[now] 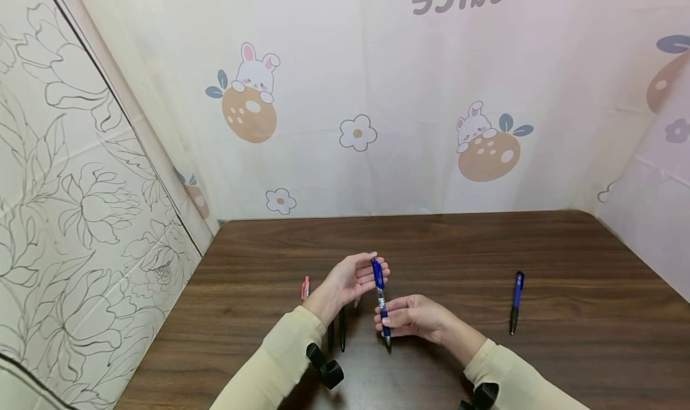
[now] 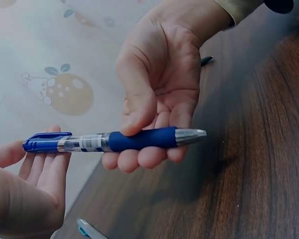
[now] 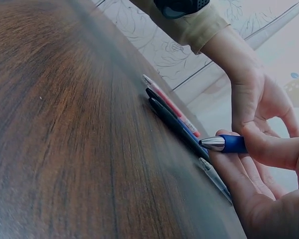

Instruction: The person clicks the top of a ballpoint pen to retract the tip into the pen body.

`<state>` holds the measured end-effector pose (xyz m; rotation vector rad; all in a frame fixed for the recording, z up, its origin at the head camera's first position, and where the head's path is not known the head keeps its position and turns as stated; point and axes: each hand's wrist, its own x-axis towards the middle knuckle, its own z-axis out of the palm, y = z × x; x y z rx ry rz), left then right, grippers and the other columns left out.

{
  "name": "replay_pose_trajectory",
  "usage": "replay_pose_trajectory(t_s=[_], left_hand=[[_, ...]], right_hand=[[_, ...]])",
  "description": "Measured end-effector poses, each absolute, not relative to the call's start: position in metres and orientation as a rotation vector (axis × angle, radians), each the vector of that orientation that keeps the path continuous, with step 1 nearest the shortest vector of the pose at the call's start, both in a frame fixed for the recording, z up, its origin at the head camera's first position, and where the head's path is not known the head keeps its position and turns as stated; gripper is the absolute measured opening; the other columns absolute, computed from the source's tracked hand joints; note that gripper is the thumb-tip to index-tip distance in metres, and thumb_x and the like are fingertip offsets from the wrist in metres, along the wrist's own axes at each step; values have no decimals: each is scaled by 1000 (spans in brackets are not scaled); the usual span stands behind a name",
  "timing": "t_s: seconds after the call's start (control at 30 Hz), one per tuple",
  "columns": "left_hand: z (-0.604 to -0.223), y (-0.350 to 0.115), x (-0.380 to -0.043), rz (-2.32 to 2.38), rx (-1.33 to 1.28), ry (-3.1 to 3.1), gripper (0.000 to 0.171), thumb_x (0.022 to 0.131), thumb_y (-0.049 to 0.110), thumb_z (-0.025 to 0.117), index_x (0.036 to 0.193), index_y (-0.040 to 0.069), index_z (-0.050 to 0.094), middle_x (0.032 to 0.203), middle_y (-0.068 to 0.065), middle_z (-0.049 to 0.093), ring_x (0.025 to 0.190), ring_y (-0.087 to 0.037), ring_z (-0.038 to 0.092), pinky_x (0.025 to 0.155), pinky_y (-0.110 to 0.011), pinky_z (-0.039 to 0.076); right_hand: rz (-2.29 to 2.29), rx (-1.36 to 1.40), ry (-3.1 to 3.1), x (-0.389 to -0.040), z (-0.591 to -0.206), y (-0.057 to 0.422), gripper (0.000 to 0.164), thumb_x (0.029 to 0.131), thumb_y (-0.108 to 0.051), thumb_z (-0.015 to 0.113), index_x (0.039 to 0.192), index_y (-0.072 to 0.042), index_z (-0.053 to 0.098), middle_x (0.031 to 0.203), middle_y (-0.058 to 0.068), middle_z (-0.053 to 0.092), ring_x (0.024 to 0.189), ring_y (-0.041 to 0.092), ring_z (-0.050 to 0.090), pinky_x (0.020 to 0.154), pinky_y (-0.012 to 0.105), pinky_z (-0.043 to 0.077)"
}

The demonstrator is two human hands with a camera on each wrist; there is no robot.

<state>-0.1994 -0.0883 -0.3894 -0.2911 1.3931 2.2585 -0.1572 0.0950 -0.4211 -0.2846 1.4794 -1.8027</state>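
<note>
A blue ballpoint pen (image 1: 381, 296) with a clear middle and a silver tip is held above the table by both hands. My left hand (image 1: 349, 280) is at its clip end, thumb at the top and fingers behind the barrel. Lower down, my right hand (image 1: 417, 319) pinches the blue grip (image 2: 142, 139) between thumb and fingers. In the head view the tip points toward me. Beside my left forearm lie a red pen (image 1: 305, 287) and dark pens (image 1: 342, 329), partly covered by that arm.
Off to the right on the brown wooden table (image 1: 442, 248) lies a blue and black pen (image 1: 516, 302). The right wrist view shows a clear pen (image 3: 214, 179) near the row of pens. A printed curtain (image 1: 356, 176) hangs behind the table's far edge.
</note>
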Motion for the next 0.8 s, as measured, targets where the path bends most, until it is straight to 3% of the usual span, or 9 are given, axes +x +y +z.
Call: replay_pose_trajectory(t_s=[0.2, 0.5, 0.8], left_hand=[[-394, -88, -200, 2281, -227, 1477, 42, 97, 23, 57, 125, -9, 57, 125, -25, 62, 95, -19, 72, 98, -37, 54], [-395, -87, -199, 2242, -181, 1704, 42, 96, 25, 59, 119, -10, 61, 97, -13, 75, 87, -17, 73, 86, -33, 59], [-395, -86, -196, 2210, -210, 1941, 34, 89, 21, 69, 109, -6, 68, 92, -15, 75, 75, -12, 70, 86, -40, 58]], right_hand=[[-1800, -271, 1480, -157, -420, 96, 33, 89, -2, 64, 118, 11, 59, 91, 0, 75, 91, 13, 72, 89, 35, 58], [-1795, -266, 1490, -158, -417, 98, 40, 88, -2, 64, 122, 15, 54, 95, 2, 75, 90, 12, 72, 88, 32, 59], [-1806, -243, 1509, -158, -418, 101, 39, 89, -2, 63, 122, 16, 54, 95, 3, 75, 89, 12, 72, 87, 32, 59]])
